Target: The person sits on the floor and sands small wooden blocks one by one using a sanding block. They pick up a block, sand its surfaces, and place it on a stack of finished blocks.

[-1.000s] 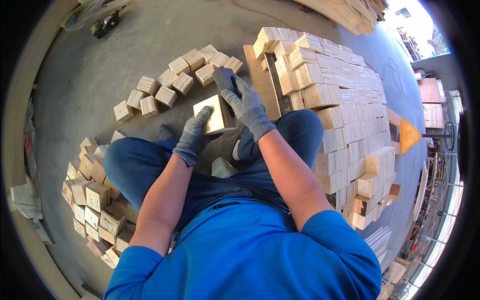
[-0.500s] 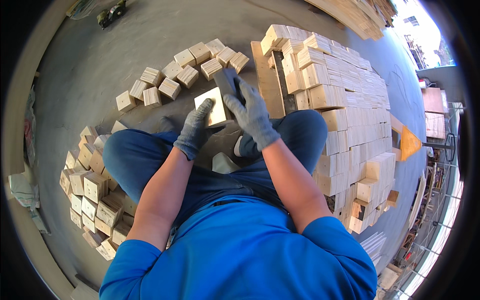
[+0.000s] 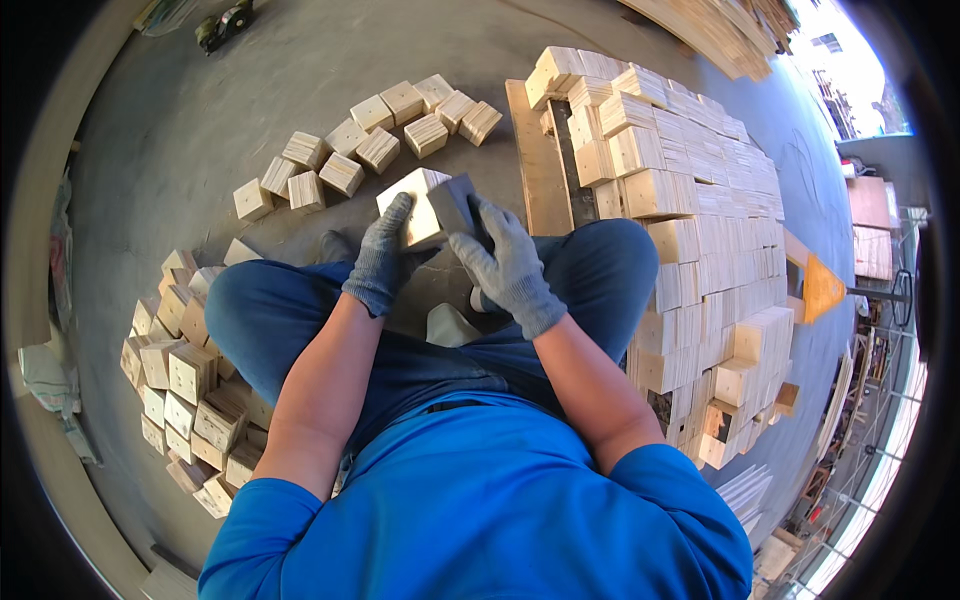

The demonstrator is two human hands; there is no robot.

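Between my knees, my gloved left hand (image 3: 380, 258) is closed round a pale wooden block (image 3: 412, 190), its thumb on the near face. My right hand (image 3: 512, 268), also in a grey knitted glove, grips a dark grey sanding block (image 3: 452, 205) and holds it against the right side of the wooden block. The left fingers are partly hidden beneath the wood.
Similar loose blocks (image 3: 342, 174) lie in rows on the grey floor ahead. A heap of blocks (image 3: 190, 370) is by my left knee. On my right, a large stack of blocks (image 3: 700, 240) sits on a wooden pallet (image 3: 540, 165). Beyond stands a yellow pallet-jack part (image 3: 822, 288).
The sanding block has moved down along the wooden block's right side with my right hand. The wooden block is turned, showing more of its top face and striped edge.
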